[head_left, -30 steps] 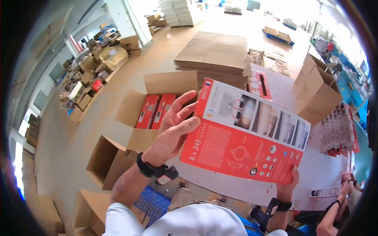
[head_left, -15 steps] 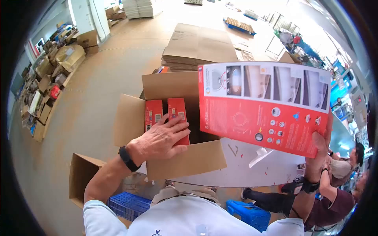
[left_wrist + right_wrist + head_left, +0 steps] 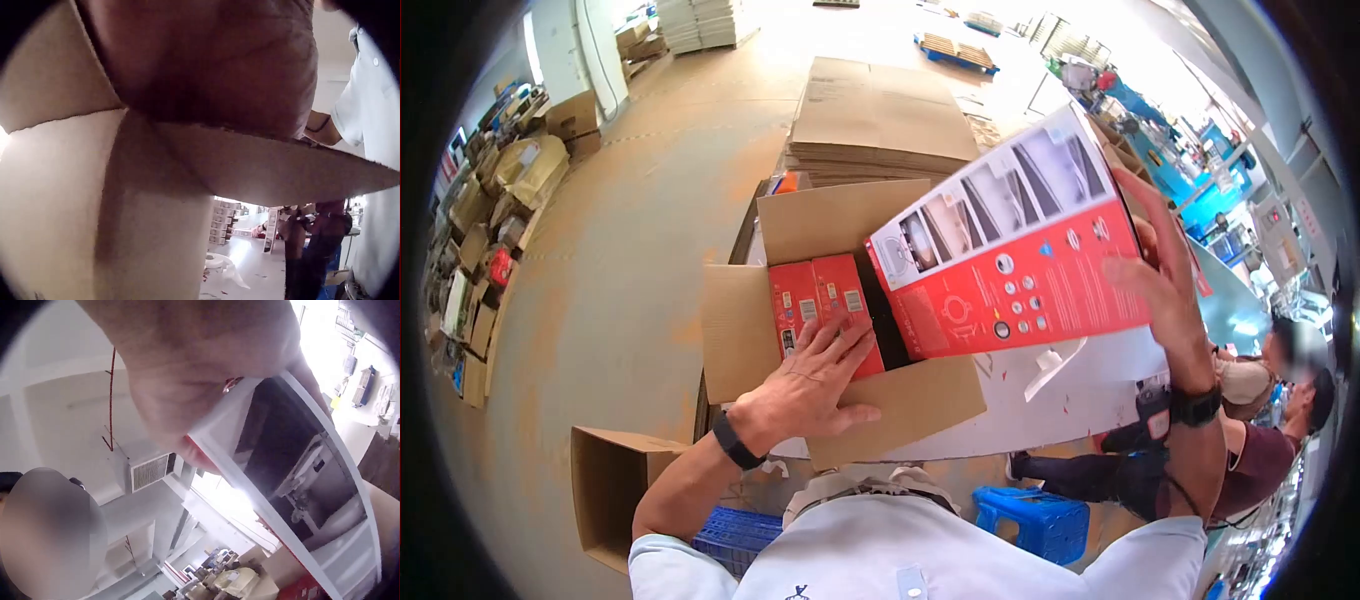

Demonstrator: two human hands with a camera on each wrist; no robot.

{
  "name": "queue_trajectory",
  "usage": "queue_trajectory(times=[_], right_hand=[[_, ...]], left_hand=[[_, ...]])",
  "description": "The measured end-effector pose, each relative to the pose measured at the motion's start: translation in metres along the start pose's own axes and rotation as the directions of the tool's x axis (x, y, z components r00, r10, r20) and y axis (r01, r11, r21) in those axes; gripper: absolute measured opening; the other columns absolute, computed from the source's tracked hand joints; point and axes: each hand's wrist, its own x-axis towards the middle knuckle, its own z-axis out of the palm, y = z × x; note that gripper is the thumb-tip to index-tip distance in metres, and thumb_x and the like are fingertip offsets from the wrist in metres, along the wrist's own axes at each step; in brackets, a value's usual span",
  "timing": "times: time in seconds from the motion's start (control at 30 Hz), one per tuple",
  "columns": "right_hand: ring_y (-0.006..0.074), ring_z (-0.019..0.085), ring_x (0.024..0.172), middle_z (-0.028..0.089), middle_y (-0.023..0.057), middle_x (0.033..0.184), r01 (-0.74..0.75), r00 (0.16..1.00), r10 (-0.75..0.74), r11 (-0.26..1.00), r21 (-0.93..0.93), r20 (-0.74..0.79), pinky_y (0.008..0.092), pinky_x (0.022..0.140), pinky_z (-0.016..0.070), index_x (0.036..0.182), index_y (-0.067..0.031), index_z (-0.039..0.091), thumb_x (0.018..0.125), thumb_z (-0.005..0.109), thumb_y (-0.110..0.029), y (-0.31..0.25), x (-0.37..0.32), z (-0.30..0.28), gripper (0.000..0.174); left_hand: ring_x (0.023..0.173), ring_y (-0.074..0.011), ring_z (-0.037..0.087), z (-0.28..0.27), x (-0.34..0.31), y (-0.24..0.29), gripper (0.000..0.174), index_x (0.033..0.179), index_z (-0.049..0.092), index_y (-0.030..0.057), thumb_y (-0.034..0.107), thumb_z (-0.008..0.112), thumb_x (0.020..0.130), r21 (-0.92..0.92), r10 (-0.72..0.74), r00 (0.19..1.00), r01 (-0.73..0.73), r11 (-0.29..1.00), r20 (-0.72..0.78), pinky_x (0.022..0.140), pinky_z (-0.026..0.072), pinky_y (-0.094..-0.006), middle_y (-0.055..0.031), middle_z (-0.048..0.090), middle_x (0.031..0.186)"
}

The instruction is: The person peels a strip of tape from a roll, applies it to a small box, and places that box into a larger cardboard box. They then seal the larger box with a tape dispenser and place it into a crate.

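Observation:
In the head view an open cardboard carton (image 3: 735, 335) stands before me with its flaps spread. Two red boxes (image 3: 795, 285) sit side by side at its left. My left hand (image 3: 810, 380) rests its outstretched fingers on their near ends; in the left wrist view that hand (image 3: 212, 69) hangs over the carton's flap (image 3: 269, 159). My right hand (image 3: 1170, 285) grips a larger-looking red and white printed box (image 3: 1025, 265) by its right end. This box tilts, its lower left end over the carton's opening. In the right wrist view the hand (image 3: 200, 375) clasps the box's end (image 3: 312, 481).
Flattened cardboard (image 3: 880, 120) is stacked behind the carton. A white table (image 3: 1100, 395) extends right, with a white scrap (image 3: 1055, 368) on it. Another carton (image 3: 605, 490) and a blue crate (image 3: 740, 530) are lower left, a blue stool (image 3: 1040, 520) lower right. People (image 3: 1260, 460) sit at right.
My left hand has left the printed box and come down onto the red boxes, which now sit closer together. My right hand has swung the printed box to a tilt over the carton.

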Motion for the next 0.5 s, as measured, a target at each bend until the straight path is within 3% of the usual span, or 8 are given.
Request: queue_trajectory(times=[0.13, 0.17, 0.27, 0.3, 0.5], right_hand=[[0.0117, 0.065, 0.085, 0.068, 0.0103, 0.098, 0.034, 0.997, -0.028, 0.996, -0.087, 0.074, 0.0264, 0.078, 0.0510, 0.151, -0.0111, 0.042, 0.081, 0.071, -0.023, -0.021, 0.019, 0.006, 0.077], [0.0102, 0.063, 0.076, 0.066, 0.0100, 0.092, 0.059, 0.997, -0.053, 0.992, -0.109, 0.061, 0.0262, 0.070, 0.0511, 0.148, -0.0117, 0.044, 0.081, 0.071, -0.022, -0.028, 0.021, 0.010, 0.073], [0.0105, 0.064, 0.072, 0.067, 0.0107, 0.089, 0.020, 0.996, -0.003, 0.982, -0.189, 0.087, 0.0258, 0.066, 0.0512, 0.146, -0.0113, 0.046, 0.081, 0.071, -0.024, -0.044, 0.032, 0.012, 0.071], [0.0138, 0.065, 0.094, 0.068, 0.0121, 0.105, -0.070, 0.985, 0.107, 0.964, -0.256, 0.135, 0.0295, 0.086, 0.0500, 0.151, -0.0138, 0.042, 0.081, 0.067, -0.023, -0.053, 0.035, 0.009, 0.075], [0.0163, 0.067, 0.088, 0.068, 0.0143, 0.102, -0.148, 0.973, 0.198, 0.928, -0.343, 0.117, 0.0310, 0.083, 0.0518, 0.149, -0.0134, 0.042, 0.082, 0.067, -0.027, -0.048, 0.054, 0.014, 0.073]], left_hand=[[0.152, -0.0440, 0.021, 0.002, 0.001, 0.000, 0.100, 0.152, 0.037, -0.0036, 0.058, 0.073, 0.083, -0.005, 0.008, 0.999, -0.008, 1.000, -0.032, 0.123, 0.0196, -0.0579, -0.0229, 0.033, 0.160], [0.151, -0.0444, 0.021, 0.002, 0.001, 0.000, 0.099, 0.152, 0.037, -0.0037, 0.058, 0.073, 0.083, -0.003, 0.007, 0.999, -0.007, 1.000, -0.038, 0.123, 0.0198, -0.0580, -0.0229, 0.033, 0.159], [0.150, -0.0453, 0.023, 0.003, 0.002, 0.002, 0.098, 0.150, 0.040, -0.0052, 0.060, 0.072, 0.083, 0.008, 0.010, 0.999, -0.010, 1.000, -0.052, 0.122, 0.0204, -0.0579, -0.0232, 0.035, 0.158], [0.150, -0.0456, 0.024, 0.006, 0.003, 0.003, 0.098, 0.149, 0.041, -0.0060, 0.061, 0.070, 0.084, 0.001, 0.018, 0.998, -0.018, 1.000, -0.064, 0.123, 0.0196, -0.0583, -0.0234, 0.035, 0.157], [0.148, -0.0470, 0.026, 0.004, 0.005, 0.003, 0.097, 0.144, 0.045, -0.0099, 0.065, 0.065, 0.085, -0.025, 0.048, 0.992, -0.051, 0.998, -0.114, 0.123, 0.0192, -0.0600, -0.0247, 0.039, 0.153]])
